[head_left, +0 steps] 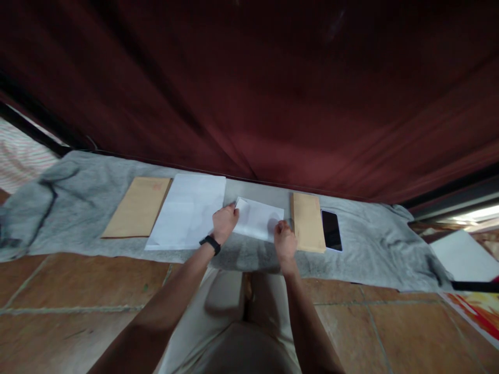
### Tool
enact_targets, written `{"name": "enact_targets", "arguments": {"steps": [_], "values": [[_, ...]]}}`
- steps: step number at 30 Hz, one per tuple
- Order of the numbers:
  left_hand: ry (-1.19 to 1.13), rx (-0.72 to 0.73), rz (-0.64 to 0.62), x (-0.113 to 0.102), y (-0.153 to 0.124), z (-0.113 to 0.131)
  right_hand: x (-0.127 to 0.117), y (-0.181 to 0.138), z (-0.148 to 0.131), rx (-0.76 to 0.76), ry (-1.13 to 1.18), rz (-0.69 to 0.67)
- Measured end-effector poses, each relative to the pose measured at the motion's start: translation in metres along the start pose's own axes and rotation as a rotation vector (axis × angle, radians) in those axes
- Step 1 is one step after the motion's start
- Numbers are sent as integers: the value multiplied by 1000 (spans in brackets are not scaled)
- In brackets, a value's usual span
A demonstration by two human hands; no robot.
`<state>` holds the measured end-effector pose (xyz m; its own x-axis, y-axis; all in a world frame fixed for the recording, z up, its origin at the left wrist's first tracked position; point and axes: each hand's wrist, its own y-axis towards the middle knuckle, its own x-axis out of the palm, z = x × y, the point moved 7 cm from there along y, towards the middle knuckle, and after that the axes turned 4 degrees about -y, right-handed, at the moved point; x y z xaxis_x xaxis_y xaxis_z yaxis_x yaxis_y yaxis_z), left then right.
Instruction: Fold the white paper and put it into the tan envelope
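A folded sheet of white paper (257, 219) lies in front of me on the grey cloth. My left hand (226, 222), with a black band on its wrist, is closed on the paper's left end. At the right end my right hand (285, 239) is closed too, its fingers curled at the paper's lower right corner. Left of my left hand is a stack of large white paper sheets (189, 210). Just right of my right hand sits a stack of narrow brown envelopes (307, 221).
Larger brown envelopes (137, 208) lie at the far left of the grey cloth (370, 244). A dark-screened phone (331, 230) rests right of the narrow envelopes. Behind the cloth hangs a dark red curtain (265, 114). Tiled floor (97, 283) shows below the front edge.
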<state>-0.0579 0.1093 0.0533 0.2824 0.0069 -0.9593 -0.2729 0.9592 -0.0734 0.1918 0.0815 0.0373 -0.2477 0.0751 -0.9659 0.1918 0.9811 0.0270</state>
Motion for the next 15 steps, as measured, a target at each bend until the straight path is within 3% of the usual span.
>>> {"name": "enact_targets", "arguments": {"steps": [15], "values": [[2,15,68,3,5,8,-5,7,-9,-24,-78,56]]}}
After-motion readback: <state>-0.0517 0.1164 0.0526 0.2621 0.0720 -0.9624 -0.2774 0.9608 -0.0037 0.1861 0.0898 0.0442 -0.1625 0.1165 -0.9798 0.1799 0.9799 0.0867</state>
